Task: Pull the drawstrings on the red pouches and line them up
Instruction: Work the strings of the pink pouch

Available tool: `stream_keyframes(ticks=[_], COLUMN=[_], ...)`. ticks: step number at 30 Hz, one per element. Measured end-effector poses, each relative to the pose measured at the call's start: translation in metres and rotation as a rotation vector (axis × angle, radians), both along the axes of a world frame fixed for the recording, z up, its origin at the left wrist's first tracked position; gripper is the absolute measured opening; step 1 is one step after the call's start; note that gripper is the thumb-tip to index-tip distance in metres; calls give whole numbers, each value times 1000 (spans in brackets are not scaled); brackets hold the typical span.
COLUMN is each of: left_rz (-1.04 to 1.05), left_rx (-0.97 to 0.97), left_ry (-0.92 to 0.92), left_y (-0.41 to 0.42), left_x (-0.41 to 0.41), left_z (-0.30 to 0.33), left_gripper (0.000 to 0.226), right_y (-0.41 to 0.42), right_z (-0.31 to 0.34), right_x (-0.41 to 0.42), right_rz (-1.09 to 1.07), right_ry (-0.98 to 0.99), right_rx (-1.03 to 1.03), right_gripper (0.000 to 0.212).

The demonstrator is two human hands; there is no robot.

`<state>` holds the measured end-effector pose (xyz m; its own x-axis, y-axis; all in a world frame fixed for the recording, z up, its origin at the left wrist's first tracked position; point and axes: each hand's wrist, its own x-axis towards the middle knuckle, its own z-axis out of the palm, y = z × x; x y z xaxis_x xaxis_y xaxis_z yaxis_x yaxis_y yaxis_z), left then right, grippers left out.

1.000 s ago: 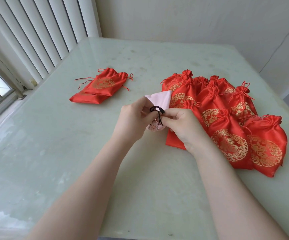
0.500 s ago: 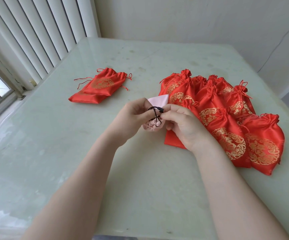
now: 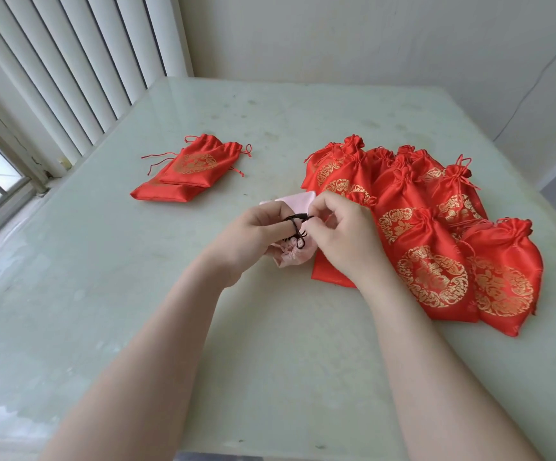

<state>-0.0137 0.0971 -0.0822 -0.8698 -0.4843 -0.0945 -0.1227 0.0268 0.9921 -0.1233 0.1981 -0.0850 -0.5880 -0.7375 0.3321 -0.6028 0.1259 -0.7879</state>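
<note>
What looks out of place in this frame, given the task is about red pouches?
Both hands, left and right, are working the black drawstring of a pink pouch, not a red one. It lies between the small stack of ungathered red pouches and the overlapping row of cinched ones.

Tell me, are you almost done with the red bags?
Mostly. The overlapping row of cinched red pouches looks done. Both hands, left hand and right hand, pinch the black drawstring of a pink pouch. The small stack with open tops seems left.
</note>
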Motion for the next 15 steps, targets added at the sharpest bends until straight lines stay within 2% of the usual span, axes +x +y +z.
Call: stream_keyframes(ticks=[3, 5, 9, 12, 15], left_rz=[-56, -94, -126, -86, -6], left_rx=[-50, -60, -27, -45, -34], left_ry=[-8, -35, -35, -37, -6], left_y=[-3, -3, -3, -4, -6], left_x=[1, 2, 4, 4, 3], left_z=[-2, -2, -1, -1, -3], left_gripper=[16, 15, 17, 19, 19], right_y=[1, 3, 2, 0, 0], right_z=[4, 4, 4, 1, 2], right_x=[0, -1, -2, -7, -10], right_rz=[154, 220, 235, 107, 113], right_ry=[-635, -822, -959, -969, -1033], right_rx=[99, 189, 199, 81, -17], right_gripper=[9, 18, 15, 26, 29])
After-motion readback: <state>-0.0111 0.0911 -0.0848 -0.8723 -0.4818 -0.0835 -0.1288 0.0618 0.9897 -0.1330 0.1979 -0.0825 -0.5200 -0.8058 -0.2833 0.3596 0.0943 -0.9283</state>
